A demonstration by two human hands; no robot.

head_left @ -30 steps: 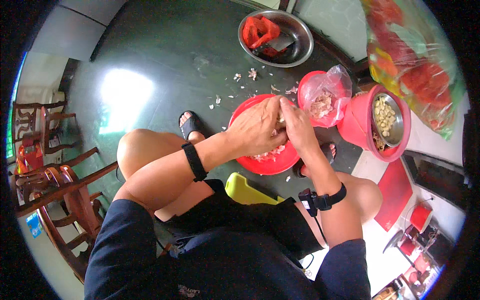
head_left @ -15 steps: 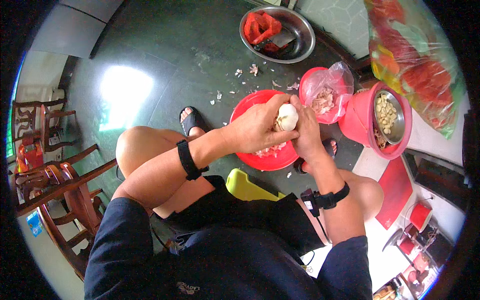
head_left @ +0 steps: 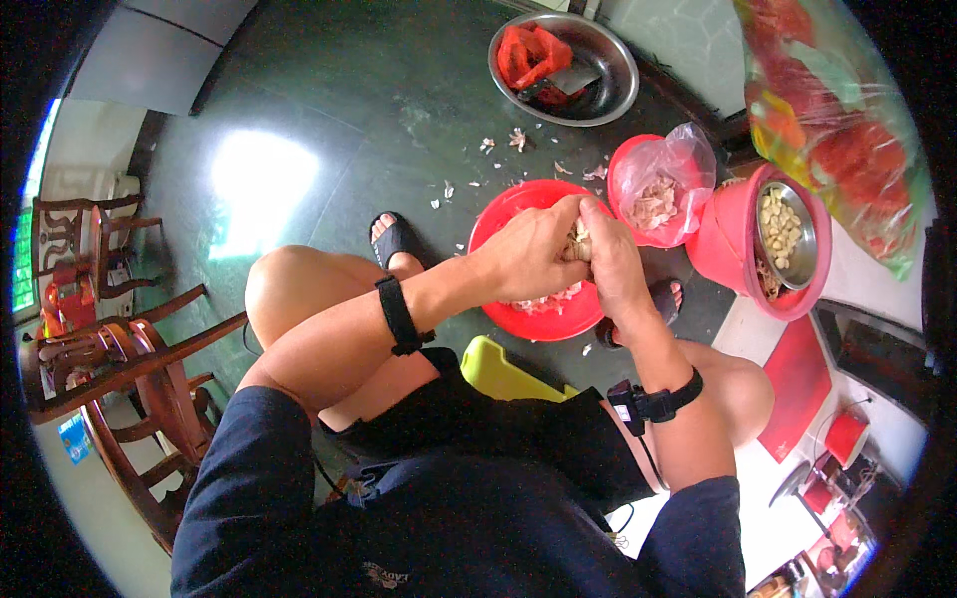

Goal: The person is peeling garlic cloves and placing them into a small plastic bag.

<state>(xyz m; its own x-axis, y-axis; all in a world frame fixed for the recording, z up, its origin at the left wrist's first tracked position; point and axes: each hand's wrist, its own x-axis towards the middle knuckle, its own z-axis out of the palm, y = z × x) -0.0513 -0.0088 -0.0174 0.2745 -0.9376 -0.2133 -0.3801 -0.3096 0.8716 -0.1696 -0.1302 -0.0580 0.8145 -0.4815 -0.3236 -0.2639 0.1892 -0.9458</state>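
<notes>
A head of garlic (head_left: 577, 242) is pressed between my two hands, mostly covered by them. My left hand (head_left: 533, 249) wraps it from the left, fingers curled. From the right, my right hand (head_left: 614, 267) closes against it, its fingertips meeting the left hand at the top. Directly below is a red basin (head_left: 486, 227) holding garlic skins (head_left: 550, 301). Beyond my right hand, a red tub with a clear plastic bag (head_left: 690, 164) contains more papery skins. Peeled cloves (head_left: 780, 227) lie in a steel bowl (head_left: 807, 249) set in the top of a red bucket (head_left: 716, 239).
A steel basin (head_left: 620, 95) with a red mesh bag (head_left: 526, 55) and a cleaver (head_left: 575, 80) stands at the far side. Scraps of skin (head_left: 517, 140) litter the dark floor. Wooden chairs (head_left: 150, 379) are at left; a yellow-green plastic piece (head_left: 498, 371) is between my legs.
My hands have closed further over the garlic head, hiding most of the white bulb that showed before. The whole view has shifted slightly.
</notes>
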